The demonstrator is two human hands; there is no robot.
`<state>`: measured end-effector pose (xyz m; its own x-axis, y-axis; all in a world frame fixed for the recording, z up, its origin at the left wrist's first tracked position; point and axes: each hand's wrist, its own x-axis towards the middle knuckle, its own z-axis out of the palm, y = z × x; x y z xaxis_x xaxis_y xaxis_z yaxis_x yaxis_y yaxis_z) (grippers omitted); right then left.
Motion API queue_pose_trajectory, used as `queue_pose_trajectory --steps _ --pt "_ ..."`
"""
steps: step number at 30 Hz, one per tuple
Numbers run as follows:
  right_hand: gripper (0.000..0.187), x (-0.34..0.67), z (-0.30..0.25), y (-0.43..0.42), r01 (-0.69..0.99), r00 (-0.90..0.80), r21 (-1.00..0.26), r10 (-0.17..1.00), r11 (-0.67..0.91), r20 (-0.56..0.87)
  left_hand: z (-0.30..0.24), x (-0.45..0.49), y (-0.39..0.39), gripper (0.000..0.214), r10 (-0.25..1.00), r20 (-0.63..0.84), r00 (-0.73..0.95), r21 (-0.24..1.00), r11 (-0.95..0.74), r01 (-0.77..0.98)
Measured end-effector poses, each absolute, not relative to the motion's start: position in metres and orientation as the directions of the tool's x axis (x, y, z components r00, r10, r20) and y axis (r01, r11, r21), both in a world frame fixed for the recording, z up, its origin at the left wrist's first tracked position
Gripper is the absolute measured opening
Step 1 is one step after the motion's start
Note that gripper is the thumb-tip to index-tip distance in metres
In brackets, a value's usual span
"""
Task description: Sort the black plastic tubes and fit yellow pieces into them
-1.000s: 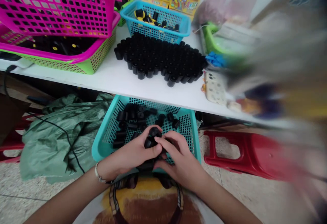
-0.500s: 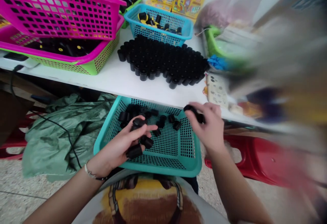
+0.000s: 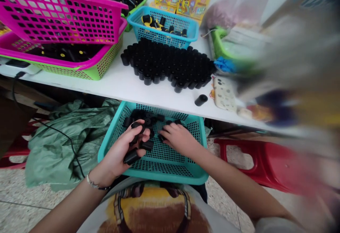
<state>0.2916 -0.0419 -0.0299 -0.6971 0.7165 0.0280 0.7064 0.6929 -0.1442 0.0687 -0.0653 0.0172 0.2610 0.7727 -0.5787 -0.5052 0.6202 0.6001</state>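
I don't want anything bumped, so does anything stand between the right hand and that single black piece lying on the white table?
Yes. The right hand is down inside the teal basket, so the basket's far rim and the front edge of the white table stand between it and the single black piece.

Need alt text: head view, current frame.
A person's left hand holds several black cylinders over a teal basket while the right hand reaches among others inside. On the white table behind, another cylinder sits apart from a dense black cluster, with a blue basket beyond.
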Motion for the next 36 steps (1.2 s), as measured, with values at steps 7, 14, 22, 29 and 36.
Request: queue_pose_trajectory --steps 7,14,22,29,36 --pt "0.045 0.297 -0.055 -0.036 0.743 -0.664 -0.223 0.736 0.631 -0.13 0.015 0.075 -0.068 0.027 0.791 -0.523 0.318 0.635 0.61 -0.474" --pt "0.039 0.295 -0.034 -0.041 0.624 -0.686 -0.631 0.71 0.461 -0.16 0.02 0.075 -0.072 0.04 0.764 -0.561 0.318 0.668 0.645 -0.371" --pt "0.037 0.296 -0.002 -0.087 0.039 -0.564 -0.993 0.818 -0.113 -0.115 0.021 0.076 -0.073 0.034 0.809 -0.5 0.31 0.635 0.586 -0.504" --pt "0.039 0.286 0.004 -0.112 0.009 -0.419 -0.988 0.897 -0.153 -0.143 0.022 0.079 -0.072 0.029 0.831 -0.449 0.329 0.621 0.555 -0.554" --pt "0.036 0.283 0.016 -0.105 0.153 -0.351 -0.971 0.928 0.186 0.123 0.022 0.082 -0.079 0.033 0.809 -0.46 0.366 0.702 0.584 -0.407"
